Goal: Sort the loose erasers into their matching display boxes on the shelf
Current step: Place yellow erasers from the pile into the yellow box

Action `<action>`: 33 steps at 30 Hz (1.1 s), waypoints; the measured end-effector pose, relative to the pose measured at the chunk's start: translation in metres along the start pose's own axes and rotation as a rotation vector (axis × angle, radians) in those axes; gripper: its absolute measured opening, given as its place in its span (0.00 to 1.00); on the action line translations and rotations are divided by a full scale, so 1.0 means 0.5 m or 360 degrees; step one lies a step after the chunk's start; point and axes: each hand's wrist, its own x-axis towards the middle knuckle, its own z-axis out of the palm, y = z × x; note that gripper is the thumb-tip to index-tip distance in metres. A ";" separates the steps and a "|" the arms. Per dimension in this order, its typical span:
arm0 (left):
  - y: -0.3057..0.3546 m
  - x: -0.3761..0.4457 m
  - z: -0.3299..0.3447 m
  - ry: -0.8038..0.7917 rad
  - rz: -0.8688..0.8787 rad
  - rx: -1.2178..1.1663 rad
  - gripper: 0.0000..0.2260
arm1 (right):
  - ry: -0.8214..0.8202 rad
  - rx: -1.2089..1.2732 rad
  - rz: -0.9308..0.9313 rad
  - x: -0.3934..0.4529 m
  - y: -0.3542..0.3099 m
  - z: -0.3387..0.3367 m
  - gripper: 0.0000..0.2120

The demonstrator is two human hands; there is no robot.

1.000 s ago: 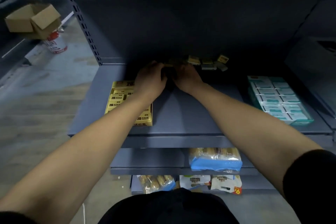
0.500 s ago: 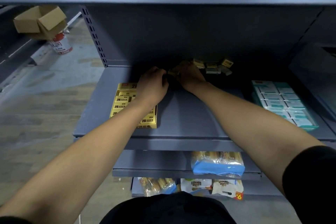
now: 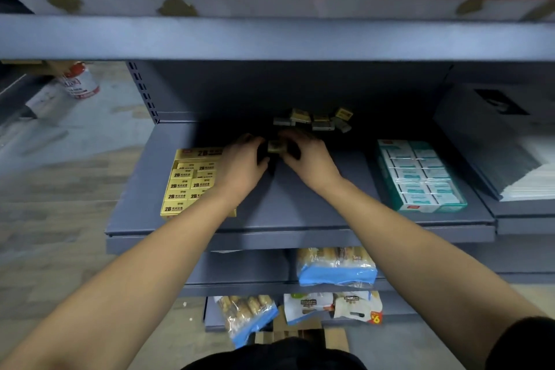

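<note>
Grey shelf (image 3: 300, 207), rear edge: my left hand (image 3: 240, 165) and right hand (image 3: 309, 156) pinch one eraser (image 3: 277, 146) (dim light); misreading its label risks the wrong box.

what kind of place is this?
Probably a small shop. Grey metal shelf carries display boxes of erasers, yellow and teal; packaged snacks sit below, one with a price sticker.

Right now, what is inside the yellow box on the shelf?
The yellow box holds rows of yellow erasers marked 2B. The left hand and its forearm cover the box's right side, so the erasers there cannot be seen.
</note>
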 end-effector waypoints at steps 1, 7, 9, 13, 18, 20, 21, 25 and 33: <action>0.007 -0.003 0.003 0.0009 -0.0001 -0.0020 0.16 | 0.0023 0.0016 -0.0027 -0.009 0.000 -0.004 0.18; 0.027 -0.015 0.014 0.0042 0.0009 -0.0150 0.12 | 0.0051 0.0083 -0.0062 -0.043 0.001 -0.024 0.14; 0.030 -0.017 0.017 0.0044 0.0018 -0.0169 0.12 | 0.0058 0.0105 -0.0043 -0.050 0.004 -0.027 0.13; 0.039 -0.022 0.015 0.0047 0.0058 -0.0226 0.16 | 0.0101 0.0427 0.0299 -0.057 -0.007 -0.036 0.10; 0.050 -0.026 0.012 0.0036 0.0144 -0.0304 0.18 | 0.0016 0.0598 0.0492 -0.065 -0.005 -0.035 0.09; 0.051 -0.029 0.014 0.0039 0.0160 -0.0321 0.16 | 0.0015 0.0597 0.0494 -0.069 -0.004 -0.037 0.09; 0.051 -0.030 0.016 0.0039 0.0160 -0.0320 0.16 | 0.0017 0.0578 0.0480 -0.071 -0.003 -0.040 0.10; 0.051 -0.029 0.017 0.0076 0.0166 -0.0321 0.15 | -0.0009 0.0504 0.0352 -0.082 -0.001 -0.050 0.17; 0.051 -0.023 0.020 0.0111 0.0131 -0.0328 0.13 | 0.0032 0.1039 0.0803 -0.076 -0.003 -0.040 0.12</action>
